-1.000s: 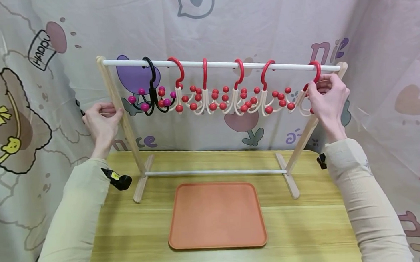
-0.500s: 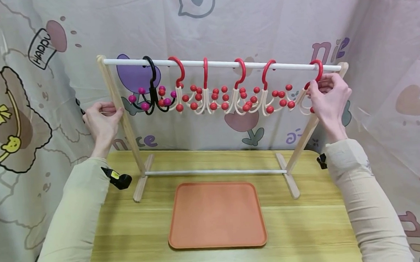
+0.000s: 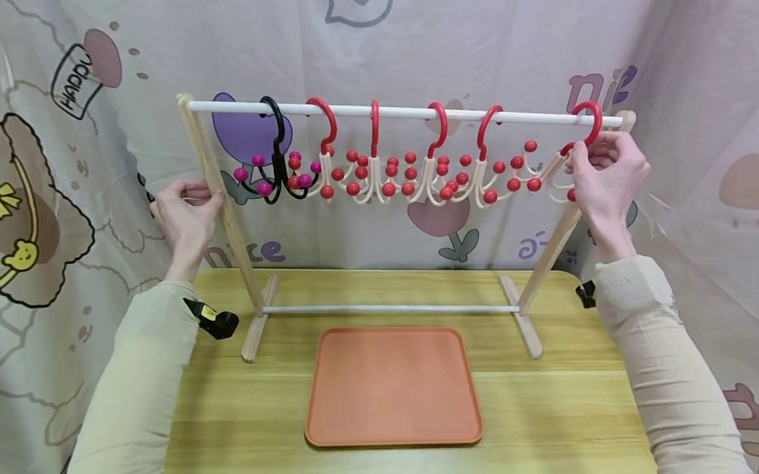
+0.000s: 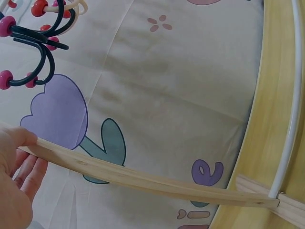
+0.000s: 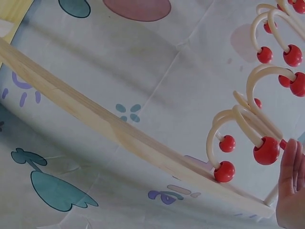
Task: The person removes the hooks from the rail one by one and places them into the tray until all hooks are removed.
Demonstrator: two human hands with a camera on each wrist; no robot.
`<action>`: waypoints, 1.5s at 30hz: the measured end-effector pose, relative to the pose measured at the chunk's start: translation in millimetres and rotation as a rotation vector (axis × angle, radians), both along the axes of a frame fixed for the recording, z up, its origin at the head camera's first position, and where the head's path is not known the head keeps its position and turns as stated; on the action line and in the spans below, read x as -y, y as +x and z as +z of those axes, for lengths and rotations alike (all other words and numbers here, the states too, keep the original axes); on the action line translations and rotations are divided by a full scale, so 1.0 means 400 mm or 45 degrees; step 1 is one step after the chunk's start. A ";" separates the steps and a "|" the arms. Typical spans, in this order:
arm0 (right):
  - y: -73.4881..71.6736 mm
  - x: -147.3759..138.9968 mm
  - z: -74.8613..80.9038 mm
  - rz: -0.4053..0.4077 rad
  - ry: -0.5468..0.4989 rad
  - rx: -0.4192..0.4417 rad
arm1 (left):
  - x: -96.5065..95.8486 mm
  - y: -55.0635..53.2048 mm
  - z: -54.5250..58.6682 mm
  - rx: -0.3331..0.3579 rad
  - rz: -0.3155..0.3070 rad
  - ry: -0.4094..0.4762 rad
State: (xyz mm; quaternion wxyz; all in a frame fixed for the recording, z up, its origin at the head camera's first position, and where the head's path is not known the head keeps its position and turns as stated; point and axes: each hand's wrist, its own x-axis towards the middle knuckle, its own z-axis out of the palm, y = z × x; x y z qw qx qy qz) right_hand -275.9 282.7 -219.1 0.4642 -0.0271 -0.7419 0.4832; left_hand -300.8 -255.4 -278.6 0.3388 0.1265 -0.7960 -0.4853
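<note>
My left hand (image 3: 185, 218) pinches the left wooden post (image 3: 237, 246) of a hanging rack; in the left wrist view the thumb (image 4: 21, 137) lies on top of that post, fingers below. My right hand (image 3: 610, 183) grips the rightmost beaded multi-hook hanger by its red hook (image 3: 595, 118), at the right end of the white top rod (image 3: 545, 118). The hanger's cream prongs with red beads (image 5: 266, 150) tilt out to the left of the hand. Several like hangers with red hooks (image 3: 439, 124) hang along the rod, and a black hanger with magenta beads (image 3: 277, 149) hangs at the left.
An orange tray (image 3: 392, 388) lies on the wooden table (image 3: 553, 415) in front of the rack. A white lower rod (image 3: 390, 308) joins the rack's feet. Patterned curtain (image 3: 504, 33) surrounds the table at back and sides.
My right hand has moved slightly right with the hanger, whose hook now rises higher above the rod. The left hand keeps its hold on the post. The head view has shifted a little.
</note>
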 end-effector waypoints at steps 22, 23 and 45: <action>0.044 0.017 0.012 0.011 -0.137 -0.073 | 0.001 0.003 0.004 -0.023 -0.018 -0.003; 0.047 0.019 0.014 0.011 -0.140 -0.078 | 0.001 0.002 0.004 -0.023 -0.019 -0.002; 0.079 -0.005 0.033 0.384 -0.453 -0.342 | -0.002 0.006 0.005 -0.034 -0.023 -0.023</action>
